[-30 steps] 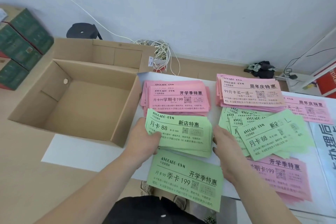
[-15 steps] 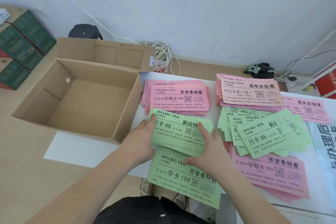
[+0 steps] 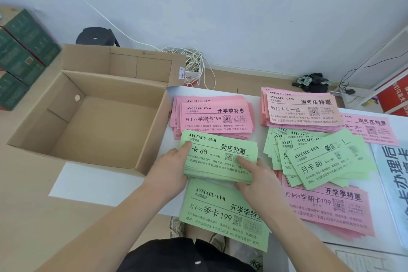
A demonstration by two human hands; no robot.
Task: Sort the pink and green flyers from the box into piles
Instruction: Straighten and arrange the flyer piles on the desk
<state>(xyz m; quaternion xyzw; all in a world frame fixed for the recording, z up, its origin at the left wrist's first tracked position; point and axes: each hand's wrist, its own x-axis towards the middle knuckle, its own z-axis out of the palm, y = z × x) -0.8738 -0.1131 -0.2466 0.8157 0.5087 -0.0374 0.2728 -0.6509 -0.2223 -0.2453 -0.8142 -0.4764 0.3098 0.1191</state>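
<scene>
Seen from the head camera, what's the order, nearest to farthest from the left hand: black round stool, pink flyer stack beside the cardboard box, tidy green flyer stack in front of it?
1. Green flyer stack: the left hand grips its left edge.
2. Pink flyer stack: just behind it.
3. Black round stool: far left, against the wall.

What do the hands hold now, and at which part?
Both hold the green flyer stack: left hand at its left end, right hand at its near right corner.
</scene>
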